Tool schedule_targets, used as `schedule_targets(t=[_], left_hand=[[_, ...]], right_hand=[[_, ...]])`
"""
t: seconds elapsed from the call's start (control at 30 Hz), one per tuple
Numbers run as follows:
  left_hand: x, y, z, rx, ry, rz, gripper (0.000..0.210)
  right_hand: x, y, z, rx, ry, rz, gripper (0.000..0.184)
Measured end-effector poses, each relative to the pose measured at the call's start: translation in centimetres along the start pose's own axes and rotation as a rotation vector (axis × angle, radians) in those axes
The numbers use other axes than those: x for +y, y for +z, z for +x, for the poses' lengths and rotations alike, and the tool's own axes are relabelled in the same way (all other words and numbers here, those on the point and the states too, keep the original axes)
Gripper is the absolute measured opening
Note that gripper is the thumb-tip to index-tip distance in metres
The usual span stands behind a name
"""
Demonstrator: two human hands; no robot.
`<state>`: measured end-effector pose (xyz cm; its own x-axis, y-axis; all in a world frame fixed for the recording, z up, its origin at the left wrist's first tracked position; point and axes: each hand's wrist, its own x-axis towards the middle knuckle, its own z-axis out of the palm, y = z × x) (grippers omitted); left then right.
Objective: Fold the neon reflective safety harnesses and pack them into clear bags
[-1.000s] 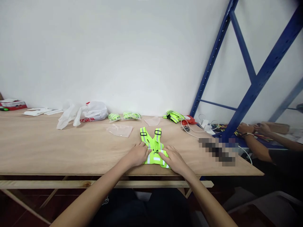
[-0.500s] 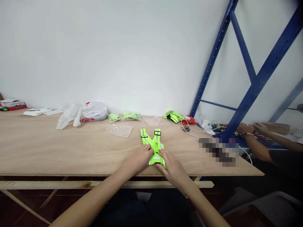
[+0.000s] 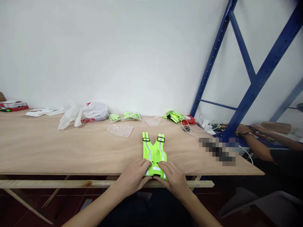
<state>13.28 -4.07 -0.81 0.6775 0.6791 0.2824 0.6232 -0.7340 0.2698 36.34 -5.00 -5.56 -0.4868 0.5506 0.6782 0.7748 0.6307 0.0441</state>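
Observation:
A fluorescent yellow-green reflective vest [image 3: 154,153] lies folded at the table's front edge. Its two straps, with grey reflective stripes and black buckles, point away from me in a V. My left hand [image 3: 136,175] grips the lower left side, fingers on top and thumb at the near edge. On the lower right side, my right hand [image 3: 174,178] pinches the vest the same way. Between my hands the folded lower part shows a pale patch and a black piece at the near edge. This near end reaches slightly past the table edge.
Flat clear plastic bags [image 3: 120,130] lie beyond the vest. Packed vests [image 3: 131,116], a white plastic bag [image 3: 96,111] and another loose vest [image 3: 175,116] line the wall. A blue rack post [image 3: 252,85] stands at right, where another person's hands [image 3: 245,129] are working.
Both hands have drawn the vest toward me to the table edge. The straps now stand straighter and more evenly apart, and my thumbs have moved to the near edge.

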Motion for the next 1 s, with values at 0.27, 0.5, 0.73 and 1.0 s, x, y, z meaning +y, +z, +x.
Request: schedule_targets(t=[0.27,0.5,0.73,1.0], left_hand=[[-0.9,-0.6,1.3,0.071,0.022,0.040,0.007],[-2.8,-1.4,5.8,0.038,-0.054,0.006,0.026],[-4.1,0.0,8.2,0.028,-0.108,0.156,0.035],[-3.2,0.5,7.7,0.177,-0.065,0.279,0.017]], right_hand=[[1.0,-0.6,2.1,0.000,0.079,0.157,0.037],[3.6,-0.8,5.8,-0.235,0.434,0.523,0.038],[4.6,0.0,7.3,-0.305,0.431,0.047,0.033],[3.2,1.5,5.5,-0.164,0.232,-0.255,0.022]])
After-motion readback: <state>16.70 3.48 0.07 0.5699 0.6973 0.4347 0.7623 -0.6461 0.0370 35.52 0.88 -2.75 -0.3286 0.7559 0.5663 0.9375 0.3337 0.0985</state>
